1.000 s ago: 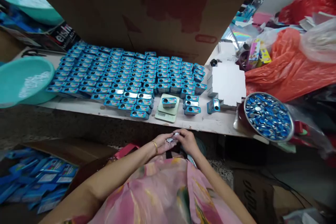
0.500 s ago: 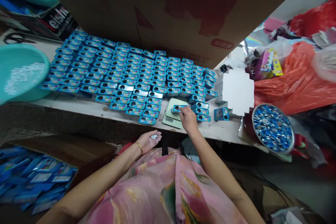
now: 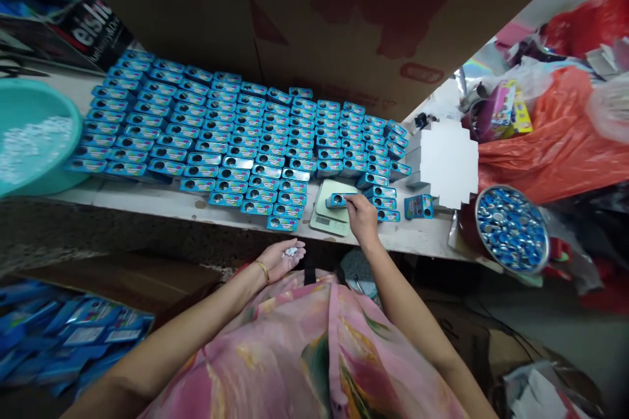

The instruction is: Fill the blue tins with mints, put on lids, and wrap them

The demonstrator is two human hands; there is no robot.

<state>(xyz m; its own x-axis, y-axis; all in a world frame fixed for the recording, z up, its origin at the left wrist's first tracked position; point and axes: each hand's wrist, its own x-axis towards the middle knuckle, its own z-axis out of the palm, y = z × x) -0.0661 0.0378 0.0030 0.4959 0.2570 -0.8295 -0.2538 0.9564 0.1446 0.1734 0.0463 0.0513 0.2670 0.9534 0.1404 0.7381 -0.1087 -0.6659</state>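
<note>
My left hand (image 3: pixel 282 258), palm up and cupped, holds a few small white tablets (image 3: pixel 291 251) just off the table's front edge. On a pale green digital scale (image 3: pixel 330 225) stands a small blue box (image 3: pixel 337 200) with a dark round hole in its top. My right hand (image 3: pixel 362 217) is at that box's right end, fingers pinched together close to the hole. Whether a tablet is between those fingertips is hidden. More blue boxes (image 3: pixel 386 203) stand just right of this hand. Many like them fill rows (image 3: pixel 236 137) to the left and behind.
A teal basin (image 3: pixel 73 111) of white tablets stands at the left. At the right are a white carton (image 3: pixel 447 160), a pot of blue and silver caps (image 3: pixel 514 229) and red plastic bags (image 3: pixel 535 150). A large cardboard box (image 3: pixel 295 6) blocks the back. Flat blue packs (image 3: pixel 88 334) lie lower left.
The view has shifted slightly. My right hand stays at the box on the scale, its fingers still pinched by the hole. My left hand still cups the white tablets.
</note>
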